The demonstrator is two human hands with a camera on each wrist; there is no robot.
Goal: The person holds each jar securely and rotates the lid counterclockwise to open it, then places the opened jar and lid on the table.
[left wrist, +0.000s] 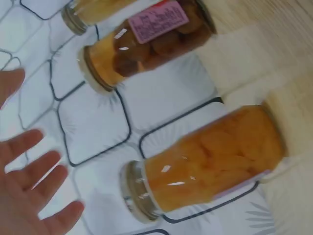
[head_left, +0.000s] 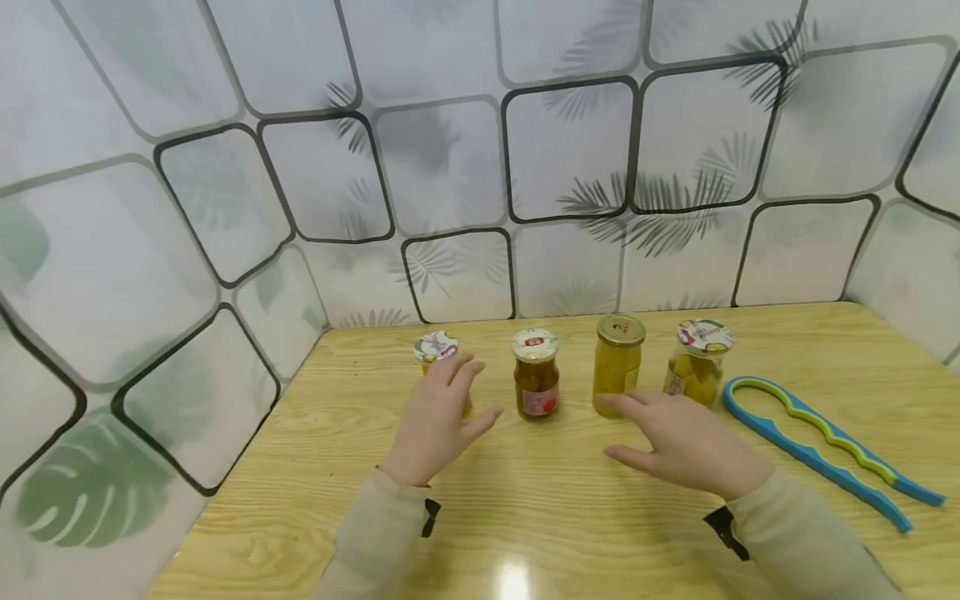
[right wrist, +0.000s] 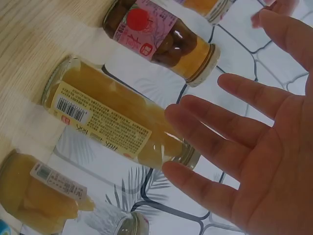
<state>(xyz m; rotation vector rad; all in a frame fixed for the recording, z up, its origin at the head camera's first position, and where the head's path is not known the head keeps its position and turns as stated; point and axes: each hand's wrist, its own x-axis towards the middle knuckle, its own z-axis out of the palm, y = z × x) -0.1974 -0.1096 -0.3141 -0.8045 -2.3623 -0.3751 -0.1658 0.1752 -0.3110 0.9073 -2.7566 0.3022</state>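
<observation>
Spread loosely, my left hand [head_left: 437, 418] hovers in front of a jar of orange fruit [left wrist: 220, 161] with a patterned lid, hiding much of it in the head view. To its right stands a jar of dark brown fruit [head_left: 537, 377] with a pink label and white lid. My right hand [head_left: 678, 437] is held in the air with fingers extended, nearest to a tall jar [head_left: 617, 365] of yellow fruit with a gold lid. Beyond its knuckles is a shorter jar of yellow chunks [head_left: 693, 367] with a patterned lid. Neither hand holds anything.
A blue and yellow-green loop-shaped jar opener [head_left: 813, 454] lies on the wooden table [head_left: 300, 467] at the right, beside the shorter jar. Patterned wall covering [head_left: 442, 167] rises behind the jars and along the left side.
</observation>
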